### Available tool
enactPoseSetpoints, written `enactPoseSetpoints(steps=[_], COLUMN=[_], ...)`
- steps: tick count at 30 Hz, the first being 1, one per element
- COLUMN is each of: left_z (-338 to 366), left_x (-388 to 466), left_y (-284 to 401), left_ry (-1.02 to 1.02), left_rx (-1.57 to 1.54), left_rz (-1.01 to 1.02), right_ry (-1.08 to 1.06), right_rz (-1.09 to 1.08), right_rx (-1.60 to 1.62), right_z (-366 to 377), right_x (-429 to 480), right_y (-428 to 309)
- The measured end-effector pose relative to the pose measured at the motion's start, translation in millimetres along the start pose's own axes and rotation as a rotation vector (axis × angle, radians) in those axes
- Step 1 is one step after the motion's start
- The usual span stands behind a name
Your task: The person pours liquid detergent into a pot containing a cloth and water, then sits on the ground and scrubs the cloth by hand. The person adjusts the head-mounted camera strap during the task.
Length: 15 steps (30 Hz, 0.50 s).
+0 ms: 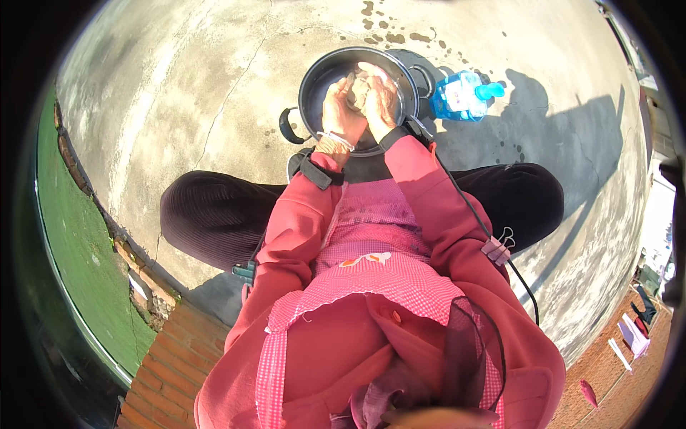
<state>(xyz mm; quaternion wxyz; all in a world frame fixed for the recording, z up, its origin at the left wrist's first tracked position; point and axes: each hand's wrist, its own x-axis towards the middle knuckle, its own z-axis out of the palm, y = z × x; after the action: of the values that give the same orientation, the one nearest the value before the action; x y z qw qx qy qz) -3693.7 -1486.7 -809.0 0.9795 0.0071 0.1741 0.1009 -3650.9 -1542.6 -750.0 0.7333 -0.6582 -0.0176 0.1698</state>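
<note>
A dark two-handled metal pot (306,86) stands on the concrete in front of me, with liquid visible inside. Over it, my left hand (343,113) and my right hand (379,101) are cupped together around a wet, crumpled beige cloth-like bundle (358,92). Its exact material cannot be told. The fingers of both hands press against it. To the right of the pot, near its side handle, a blue translucent plastic bottle (455,97) with a blue top lies or leans on the ground; which of the two is unclear.
Cracked concrete ground (214,107) with wet spots surrounds the pot. My bent knees flank my forearms. A cable (466,201) runs along my right sleeve, held by a binder clip (496,251). Brick edging and a green surface (80,236) lie at the left.
</note>
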Motion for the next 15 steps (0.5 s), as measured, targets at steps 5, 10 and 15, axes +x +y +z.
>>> enactPoseSetpoints(steps=[5, 10, 15], left_z=[-13.3, -2.8, -2.3], left_x=[-15.4, -5.2, -5.9], left_y=[25.6, -1.6, 15.2], left_ry=[-0.171, -0.041, 0.007], left_rx=[0.779, 0.091, 0.206], left_rz=[0.405, -0.031, 0.14], right_ry=[-0.327, -0.019, -0.107], right_rz=[-0.314, 0.059, -0.349], right_rx=[-0.374, 0.202, -0.219], right_z=[10.8, -8.2, 8.9], right_x=[-22.1, 12.3, -15.7], right_y=[36.2, 46.0, 25.0])
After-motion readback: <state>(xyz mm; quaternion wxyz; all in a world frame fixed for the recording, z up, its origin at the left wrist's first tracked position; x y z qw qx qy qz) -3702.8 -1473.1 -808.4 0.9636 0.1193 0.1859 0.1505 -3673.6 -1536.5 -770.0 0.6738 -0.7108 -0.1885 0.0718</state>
